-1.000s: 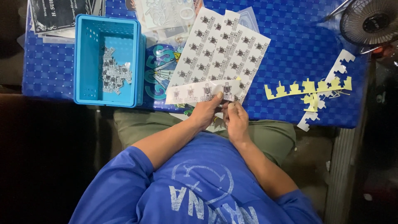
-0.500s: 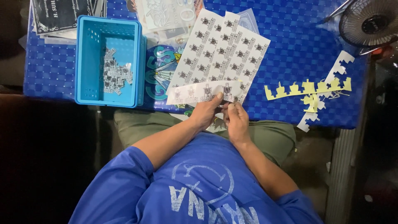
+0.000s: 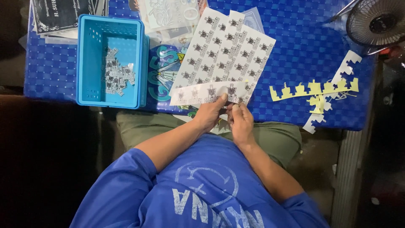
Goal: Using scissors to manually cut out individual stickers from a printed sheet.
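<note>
At the table's near edge, my left hand (image 3: 209, 115) pinches a narrow white strip of printed stickers (image 3: 198, 93) by its right end. My right hand (image 3: 241, 121) sits close beside it, fingertips at the same end of the strip and on a small piece there. The strip lies across the bottom of a large white sticker sheet (image 3: 228, 50) with rows of dark emblems, spread on the blue checked table cover (image 3: 303, 50). To the left stands a blue plastic basket (image 3: 86, 59) holding several cut-out stickers (image 3: 118, 77).
Yellow and white backing scraps (image 3: 314, 90) lie right of the sheet. A small fan (image 3: 375, 21) stands at the far right corner. Printed sheets and a dark card (image 3: 63, 12) lie at the back left. My lap is below the table edge.
</note>
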